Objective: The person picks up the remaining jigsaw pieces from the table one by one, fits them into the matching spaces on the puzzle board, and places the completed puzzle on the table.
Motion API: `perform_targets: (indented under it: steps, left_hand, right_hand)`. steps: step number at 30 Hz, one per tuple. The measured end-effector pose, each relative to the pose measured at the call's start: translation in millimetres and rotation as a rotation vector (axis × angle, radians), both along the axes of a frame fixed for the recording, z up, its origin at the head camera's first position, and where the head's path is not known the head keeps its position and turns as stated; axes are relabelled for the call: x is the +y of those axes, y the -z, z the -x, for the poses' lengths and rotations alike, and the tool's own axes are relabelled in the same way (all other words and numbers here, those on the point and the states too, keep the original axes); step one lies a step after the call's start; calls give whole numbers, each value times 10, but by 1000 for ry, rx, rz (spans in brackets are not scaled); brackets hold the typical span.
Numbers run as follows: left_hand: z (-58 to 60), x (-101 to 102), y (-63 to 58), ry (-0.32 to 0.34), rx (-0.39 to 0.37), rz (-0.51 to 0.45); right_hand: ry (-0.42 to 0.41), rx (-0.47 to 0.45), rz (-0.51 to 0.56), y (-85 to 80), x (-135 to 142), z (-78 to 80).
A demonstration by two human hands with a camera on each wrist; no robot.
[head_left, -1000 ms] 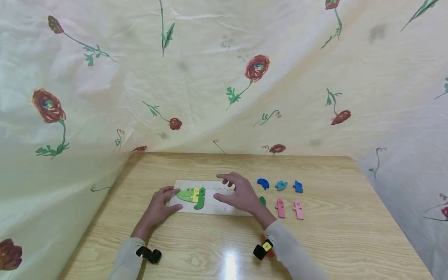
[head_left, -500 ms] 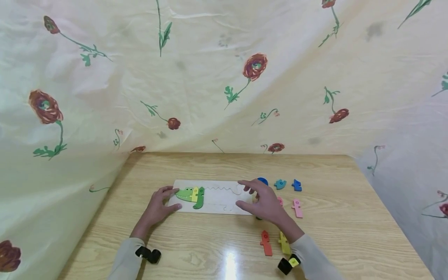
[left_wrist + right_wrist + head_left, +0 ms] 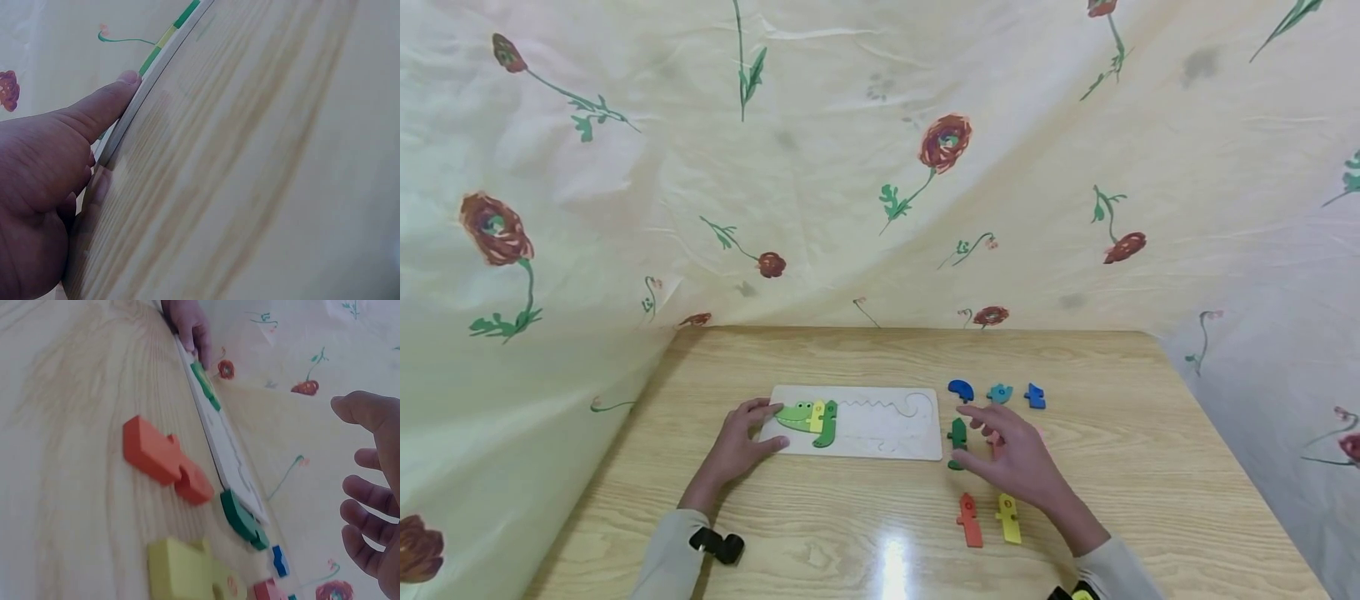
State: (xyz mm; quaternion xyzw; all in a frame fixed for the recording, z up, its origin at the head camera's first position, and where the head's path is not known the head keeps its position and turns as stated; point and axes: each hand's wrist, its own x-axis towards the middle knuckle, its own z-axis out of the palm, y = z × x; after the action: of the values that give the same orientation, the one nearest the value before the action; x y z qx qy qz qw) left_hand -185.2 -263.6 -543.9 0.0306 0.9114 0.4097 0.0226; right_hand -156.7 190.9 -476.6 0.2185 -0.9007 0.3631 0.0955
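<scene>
A white puzzle board [image 3: 887,425] lies on the table, with the light green crocodile head [image 3: 795,417], a yellow piece [image 3: 817,417] and a green leg piece [image 3: 827,427] set at its left end. My left hand [image 3: 741,439] holds that end, its thumb and index finger on the board. To the right of the board my right hand [image 3: 1015,454] hovers with fingers apart and nothing in its grasp. Its fingertips are near a dark green piece [image 3: 957,442]. The hand partly hides a pink piece [image 3: 996,444]; another pink piece is almost wholly covered.
At the back right lie a dark blue curved piece [image 3: 960,389], a teal piece [image 3: 1000,394] and a blue piece [image 3: 1035,396]. Nearer are a red piece [image 3: 969,520] and a yellow loose piece [image 3: 1009,517]. Flowered cloth [image 3: 820,208] stands behind the table.
My right hand has moved from over the board rightward to the loose pieces, uncovering the board's right end and the dark green, red and yellow pieces. My left hand stays put.
</scene>
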Motion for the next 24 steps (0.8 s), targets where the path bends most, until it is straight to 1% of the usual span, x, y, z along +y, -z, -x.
perform_targets:
  steps: [7,13,24]
  left_hand:
    - [0,-8,0,3,-5,0]
    - [2,-14,2,4,-8,-9]
    - [7,-17,4,6,-5,-16]
  right_hand:
    - [32,-3,11,31,193,-106]
    - [69,-30,-20,56,316,-212]
    - [69,-85,-55,147,491,-410]
